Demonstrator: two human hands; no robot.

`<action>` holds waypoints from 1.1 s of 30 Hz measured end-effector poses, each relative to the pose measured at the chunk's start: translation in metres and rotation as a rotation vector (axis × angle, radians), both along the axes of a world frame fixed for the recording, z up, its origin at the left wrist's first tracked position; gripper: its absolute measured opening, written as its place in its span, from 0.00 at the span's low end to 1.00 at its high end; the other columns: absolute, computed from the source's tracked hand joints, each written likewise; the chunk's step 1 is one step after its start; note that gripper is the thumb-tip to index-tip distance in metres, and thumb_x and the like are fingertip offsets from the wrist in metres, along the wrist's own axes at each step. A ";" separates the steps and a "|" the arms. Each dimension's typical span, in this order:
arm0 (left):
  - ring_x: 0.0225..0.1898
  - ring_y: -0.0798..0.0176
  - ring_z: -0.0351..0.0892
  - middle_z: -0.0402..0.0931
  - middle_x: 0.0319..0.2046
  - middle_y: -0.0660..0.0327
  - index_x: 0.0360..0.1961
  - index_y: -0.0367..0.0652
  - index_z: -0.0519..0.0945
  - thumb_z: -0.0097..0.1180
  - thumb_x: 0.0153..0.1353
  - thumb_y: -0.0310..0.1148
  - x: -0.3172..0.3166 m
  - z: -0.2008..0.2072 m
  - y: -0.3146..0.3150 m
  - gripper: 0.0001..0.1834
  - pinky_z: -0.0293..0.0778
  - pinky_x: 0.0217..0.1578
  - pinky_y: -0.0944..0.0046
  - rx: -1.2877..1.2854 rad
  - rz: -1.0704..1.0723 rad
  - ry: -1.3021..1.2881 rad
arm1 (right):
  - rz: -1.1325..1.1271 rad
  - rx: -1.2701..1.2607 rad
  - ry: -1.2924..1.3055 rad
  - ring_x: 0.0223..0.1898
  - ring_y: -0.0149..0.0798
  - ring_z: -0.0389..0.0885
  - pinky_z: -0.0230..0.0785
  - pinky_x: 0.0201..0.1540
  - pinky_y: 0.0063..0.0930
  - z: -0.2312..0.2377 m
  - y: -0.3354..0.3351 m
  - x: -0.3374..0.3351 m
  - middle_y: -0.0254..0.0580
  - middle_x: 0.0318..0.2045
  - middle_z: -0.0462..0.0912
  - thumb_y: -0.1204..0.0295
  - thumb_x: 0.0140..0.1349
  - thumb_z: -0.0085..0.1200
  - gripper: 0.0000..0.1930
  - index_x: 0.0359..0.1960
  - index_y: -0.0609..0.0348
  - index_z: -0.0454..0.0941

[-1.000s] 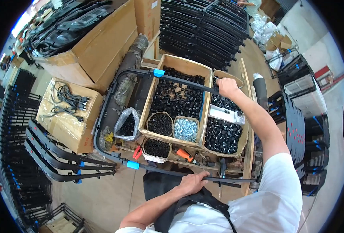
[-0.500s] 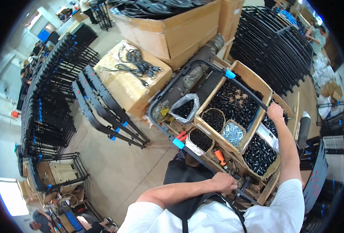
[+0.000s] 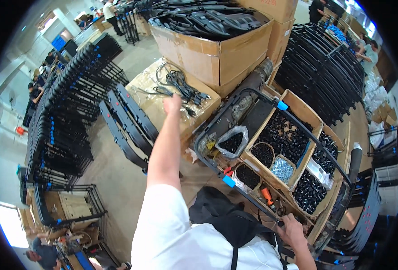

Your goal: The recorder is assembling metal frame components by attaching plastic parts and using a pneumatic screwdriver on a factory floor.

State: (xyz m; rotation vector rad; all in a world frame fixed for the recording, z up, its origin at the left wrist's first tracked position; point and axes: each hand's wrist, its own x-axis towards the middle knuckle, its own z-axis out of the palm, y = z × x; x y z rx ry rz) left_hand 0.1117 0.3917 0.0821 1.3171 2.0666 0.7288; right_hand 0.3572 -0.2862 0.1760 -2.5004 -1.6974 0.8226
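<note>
Holding the black frame (image 3: 253, 200) steady looks like the right hand's (image 3: 291, 230) share of the work: its fingers curl around the near bar. The frame lies slantwise over the wooden trays (image 3: 304, 108), with their black caps (image 3: 309, 191) and screws (image 3: 282, 169), and its rounded bend points toward the carton (image 3: 201, 118). A firm, level grip should serve best, since only one hand is on this long loop and it could tip or knock the loose pieces. The left arm (image 3: 166, 153) stretches to the carton, where the left hand (image 3: 173, 105) is at the edge of the tangled black cables (image 3: 178, 83); I cannot tell whether its fingers pinch a strand or are loose. Any touch there is best made lightly and on a single strand, so the tangle is not dragged. Care with the elbow also seems wise, as curved black bars (image 3: 131, 121) are just beside that arm.
</note>
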 end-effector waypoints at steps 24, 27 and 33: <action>0.27 0.69 0.76 0.77 0.26 0.61 0.44 0.36 0.74 0.51 0.81 0.38 0.020 0.195 -0.151 0.14 0.73 0.34 0.62 0.626 -0.635 -0.938 | -0.428 -0.310 -0.585 0.37 0.47 0.92 0.84 0.36 0.40 -0.046 -0.003 -0.047 0.44 0.32 0.91 0.68 0.64 0.56 0.08 0.36 0.52 0.87; 0.26 0.69 0.77 0.78 0.32 0.62 0.53 0.36 0.75 0.48 0.82 0.35 0.019 0.181 -0.216 0.12 0.74 0.35 0.66 0.255 -0.971 -1.070 | -0.324 -0.584 -0.521 0.38 0.47 0.92 0.84 0.38 0.44 -0.063 -0.023 -0.044 0.45 0.36 0.90 0.69 0.63 0.55 0.09 0.43 0.53 0.83; 0.28 0.72 0.75 0.75 0.24 0.66 0.58 0.39 0.75 0.45 0.82 0.38 0.027 0.092 -0.316 0.15 0.72 0.31 0.67 -0.308 -1.502 -0.820 | -0.350 -0.445 -0.525 0.40 0.44 0.93 0.84 0.38 0.40 -0.051 -0.012 -0.050 0.41 0.36 0.92 0.69 0.62 0.57 0.07 0.37 0.51 0.87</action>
